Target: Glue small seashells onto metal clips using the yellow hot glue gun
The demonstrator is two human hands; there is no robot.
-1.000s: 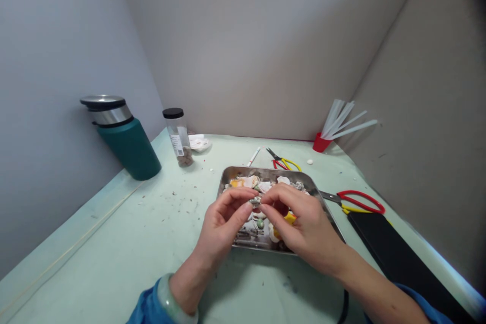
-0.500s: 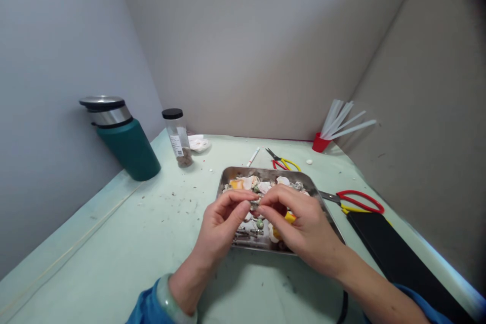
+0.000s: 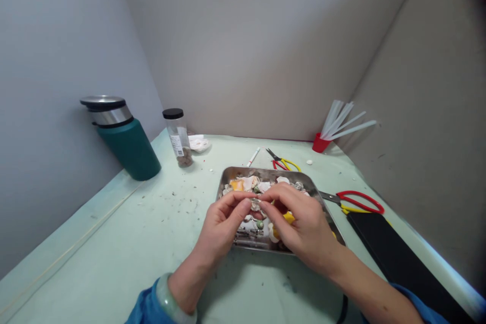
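Note:
Between both sets of fingertips is a small shell-trimmed clip (image 3: 255, 205), silvery and whitish; its finer detail is too small to make out. My left hand (image 3: 224, 217) pinches its left end with thumb and forefinger. On the other side, my right hand (image 3: 298, 217) pinches the right end. Both hands hover over a metal tray (image 3: 243, 248) that holds white and orange shells (image 3: 248, 182), a greenish bead (image 3: 260, 224) and several slim metal clips (image 3: 246, 234). My right hand hides part of the tray's contents, including most of a yellow piece (image 3: 288, 217).
Red-and-yellow-handled scissors (image 3: 360, 202) lie right of the tray, by a black slab (image 3: 395, 253). Behind it are smaller scissors (image 3: 283, 161) and a white stick (image 3: 253, 157). A red cup (image 3: 321, 143) holds glue sticks (image 3: 337, 119). At left stand a jar (image 3: 178, 136) and green bottle (image 3: 129, 147).
The clip has been turned between my fingertips, so a paler, knobbly side now shows instead of the silvery bar. My hands have barely shifted, and both keep their pinch.

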